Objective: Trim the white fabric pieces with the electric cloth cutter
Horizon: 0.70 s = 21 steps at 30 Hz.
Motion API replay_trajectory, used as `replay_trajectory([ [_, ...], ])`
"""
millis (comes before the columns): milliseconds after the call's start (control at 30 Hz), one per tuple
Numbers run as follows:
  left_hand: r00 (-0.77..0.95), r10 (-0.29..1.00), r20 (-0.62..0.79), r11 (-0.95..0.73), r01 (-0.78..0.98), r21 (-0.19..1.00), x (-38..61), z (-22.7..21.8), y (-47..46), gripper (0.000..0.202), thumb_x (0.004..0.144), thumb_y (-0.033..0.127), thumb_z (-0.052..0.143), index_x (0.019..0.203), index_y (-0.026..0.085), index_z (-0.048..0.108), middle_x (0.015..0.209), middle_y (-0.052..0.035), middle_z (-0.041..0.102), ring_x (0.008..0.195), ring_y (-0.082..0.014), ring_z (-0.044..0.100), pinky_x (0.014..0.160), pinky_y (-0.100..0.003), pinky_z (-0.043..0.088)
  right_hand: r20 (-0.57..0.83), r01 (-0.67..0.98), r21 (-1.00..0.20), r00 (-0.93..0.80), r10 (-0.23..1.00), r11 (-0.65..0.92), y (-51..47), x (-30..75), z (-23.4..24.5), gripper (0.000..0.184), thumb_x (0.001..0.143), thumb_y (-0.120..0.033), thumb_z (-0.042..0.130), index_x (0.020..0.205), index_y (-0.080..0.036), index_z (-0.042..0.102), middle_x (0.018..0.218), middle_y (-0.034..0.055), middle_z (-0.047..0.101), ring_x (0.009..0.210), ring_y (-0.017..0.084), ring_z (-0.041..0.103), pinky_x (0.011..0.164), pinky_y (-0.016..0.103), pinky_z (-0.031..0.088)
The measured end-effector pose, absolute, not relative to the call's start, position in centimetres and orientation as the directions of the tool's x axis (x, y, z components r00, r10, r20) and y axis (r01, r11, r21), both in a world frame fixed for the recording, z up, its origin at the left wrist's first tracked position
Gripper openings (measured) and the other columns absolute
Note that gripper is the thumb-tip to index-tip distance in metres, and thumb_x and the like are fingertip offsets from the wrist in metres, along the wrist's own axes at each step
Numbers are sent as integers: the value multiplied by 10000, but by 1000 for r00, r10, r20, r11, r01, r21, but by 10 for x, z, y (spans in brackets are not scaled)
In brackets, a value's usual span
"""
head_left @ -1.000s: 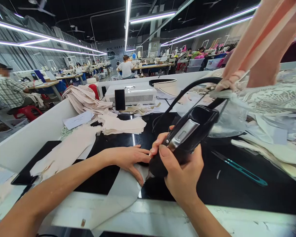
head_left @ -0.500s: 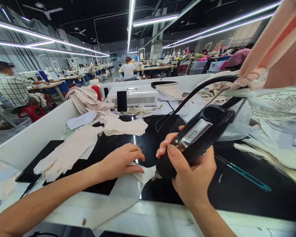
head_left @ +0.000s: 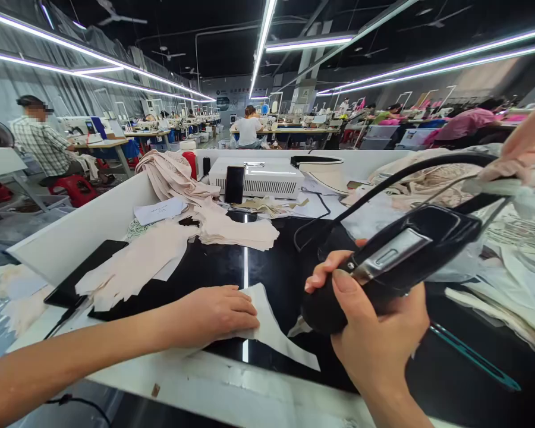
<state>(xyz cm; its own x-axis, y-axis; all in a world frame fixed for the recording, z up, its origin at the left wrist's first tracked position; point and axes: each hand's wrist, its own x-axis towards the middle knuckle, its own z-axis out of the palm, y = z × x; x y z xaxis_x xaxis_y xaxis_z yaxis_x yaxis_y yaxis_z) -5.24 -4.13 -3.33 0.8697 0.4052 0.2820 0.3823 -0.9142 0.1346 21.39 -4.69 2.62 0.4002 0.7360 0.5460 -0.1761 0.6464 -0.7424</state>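
Observation:
My right hand point(head_left: 374, 333) is wrapped round a black hand-held tool point(head_left: 396, 261) with a silver plate on top and a black cable arching up to the right. Its rounded tip hangs just above a pale fabric piece point(head_left: 271, 327) lying on the black glossy table top point(head_left: 267, 267). My left hand point(head_left: 214, 315) rests on the left part of that piece, fingers curled together and pressing it down. Another person's hand point(head_left: 526, 148) reaches in at the far right, near the cable.
Stacks of beige cut fabric point(head_left: 232, 229) and a paper slip lie behind my left hand. A white machine box point(head_left: 263, 175) with a black phone point(head_left: 234, 184) leaning on it stands at the back. Teal tweezers point(head_left: 472, 356) lie to the right. Lace fabric is heaped at right. Workers sit at distant tables.
My left hand slid left and curled its fingers, dragging the pale fabric piece with it. The view shifted, so the tool and my right hand sit further right.

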Motion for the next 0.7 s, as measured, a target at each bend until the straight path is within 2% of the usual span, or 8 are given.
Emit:
replay_trajectory([
  [133, 848, 438, 299, -899, 404, 170, -46, -36, -24, 393, 1218, 20, 721, 1563, 160, 844, 1496, -171, 928, 1405, -288, 913, 1251, -367, 724, 529, -178, -754, 405, 745, 632, -48, 216, 23, 524, 810, -485, 1215, 1164, -328, 863, 865, -68, 829, 613, 164, 763, 586, 286, 722],
  [267, 819, 472, 327, -881, 454, 135, -27, -43, -5, 330, 1273, 73, 679, 1538, 141, 864, 1511, -180, 918, 1415, -284, 911, 1244, -368, 740, 518, -168, -769, 401, 756, 616, -52, 219, 21, 617, 768, -603, 1255, 1147, -319, 860, 853, -49, 827, 618, 178, 757, 583, 313, 729],
  [400, 846, 421, 326, -904, 421, 74, -14, -48, 7, 251, 1293, 90, 695, 1457, 110, 885, 1440, -187, 936, 1412, -284, 911, 1256, -344, 729, 518, -137, -778, 412, 750, 613, -61, 224, 18, 624, 778, -616, 1248, 1175, -322, 866, 818, -46, 805, 608, 195, 743, 572, 344, 734],
  [567, 861, 404, 309, -913, 399, 82, -20, -50, 8, 190, 1326, 176, 713, 1351, 167, 900, 1409, -123, 948, 1356, -264, 923, 1210, -311, 728, 513, -90, -792, 440, 737, 604, -68, 228, 16, 623, 777, -624, 1242, 1170, -320, 866, 825, -35, 796, 601, 215, 733, 555, 385, 731],
  [700, 855, 404, 325, -913, 399, 84, -29, -51, 3, 263, 1371, 229, 641, 1387, 149, 890, 1432, -132, 942, 1356, -264, 915, 1193, -313, 724, 501, -74, -807, 438, 746, 586, -70, 230, 17, 537, 811, -513, 1206, 1173, -336, 852, 836, -35, 782, 608, 243, 735, 569, 443, 735],
])
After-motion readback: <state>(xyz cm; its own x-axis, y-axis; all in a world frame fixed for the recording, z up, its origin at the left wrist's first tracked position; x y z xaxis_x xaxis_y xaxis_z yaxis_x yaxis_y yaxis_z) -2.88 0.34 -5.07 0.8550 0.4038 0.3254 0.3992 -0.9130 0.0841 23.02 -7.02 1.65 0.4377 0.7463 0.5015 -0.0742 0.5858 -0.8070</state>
